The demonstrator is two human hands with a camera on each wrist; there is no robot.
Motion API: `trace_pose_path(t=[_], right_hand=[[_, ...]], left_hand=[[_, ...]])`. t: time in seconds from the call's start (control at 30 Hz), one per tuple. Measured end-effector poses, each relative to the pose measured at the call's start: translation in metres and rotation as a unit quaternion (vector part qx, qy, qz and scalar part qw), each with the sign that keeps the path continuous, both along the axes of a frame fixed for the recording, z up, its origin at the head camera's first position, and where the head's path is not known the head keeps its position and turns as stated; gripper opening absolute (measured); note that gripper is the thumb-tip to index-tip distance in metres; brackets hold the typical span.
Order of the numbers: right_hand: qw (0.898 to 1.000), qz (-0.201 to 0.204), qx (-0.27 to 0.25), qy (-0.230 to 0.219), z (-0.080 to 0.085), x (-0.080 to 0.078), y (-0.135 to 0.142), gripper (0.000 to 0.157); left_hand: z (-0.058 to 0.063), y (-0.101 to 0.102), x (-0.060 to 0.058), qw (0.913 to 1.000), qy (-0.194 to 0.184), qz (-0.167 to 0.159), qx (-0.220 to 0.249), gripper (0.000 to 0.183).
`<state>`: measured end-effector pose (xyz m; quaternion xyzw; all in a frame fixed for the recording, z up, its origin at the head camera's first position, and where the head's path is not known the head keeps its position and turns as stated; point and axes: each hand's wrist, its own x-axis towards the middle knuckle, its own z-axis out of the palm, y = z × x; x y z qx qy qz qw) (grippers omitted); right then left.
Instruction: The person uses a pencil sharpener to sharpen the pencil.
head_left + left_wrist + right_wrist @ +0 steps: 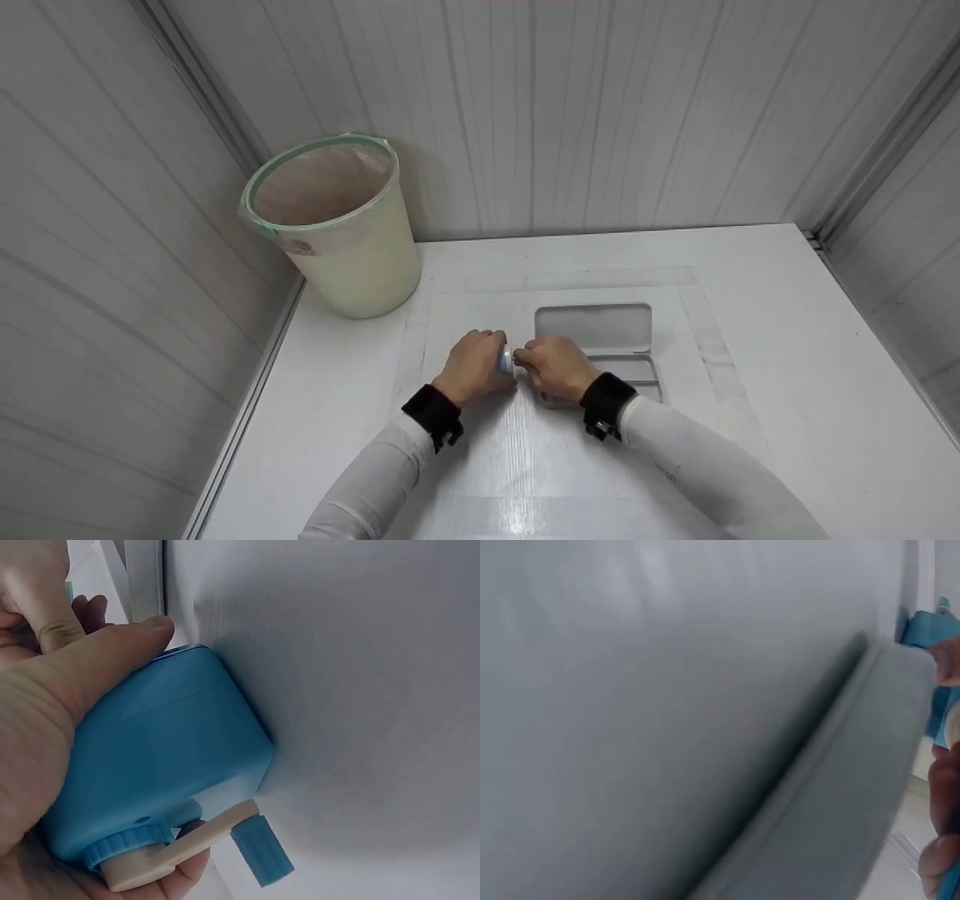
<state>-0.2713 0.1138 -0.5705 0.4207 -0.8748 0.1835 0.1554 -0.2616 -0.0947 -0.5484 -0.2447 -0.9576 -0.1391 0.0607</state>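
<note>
The left hand (474, 367) grips the blue hand-crank pencil sharpener (172, 727), thumb laid along one side. The sharpener is located between the hands, immediately left of the right hand (559, 366); its crank handle (262, 851) is on the side facing away from that hand. The right-hand fingers are curled at the opposite end, apparently pinching a blue item (949, 883), too cropped to identify. The open grey case (592, 326) borders the right hand; wider tabletop (315, 420) extends left of the left hand.
</note>
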Motion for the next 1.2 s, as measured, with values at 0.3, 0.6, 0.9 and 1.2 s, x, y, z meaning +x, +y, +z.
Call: trace_pose_path(t=[0.3,0.6,0.9,1.2], right_hand=[[0.997,-0.009,-0.025,-0.066,0.003,0.001,0.003,0.007],[0.993,0.017,-0.026,-0.112,0.005,-0.002,0.009,0.014],[0.996,-0.016,-0.058,-0.067,-0.001,0.005,0.009,0.008],[0.988,-0.03,-0.087,-0.127,-0.002,0.007,0.011,0.015]], left_hand=[[0.003,0.002,-0.002,0.9998,-0.017,0.009,0.004,0.044],[0.003,0.001,-0.002,0.9998,-0.019,-0.003,-0.001,0.045],[0.004,0.0,-0.002,0.9997,-0.025,0.003,0.007,0.05],[0.003,0.001,-0.001,0.9994,-0.032,0.006,0.008,0.045]])
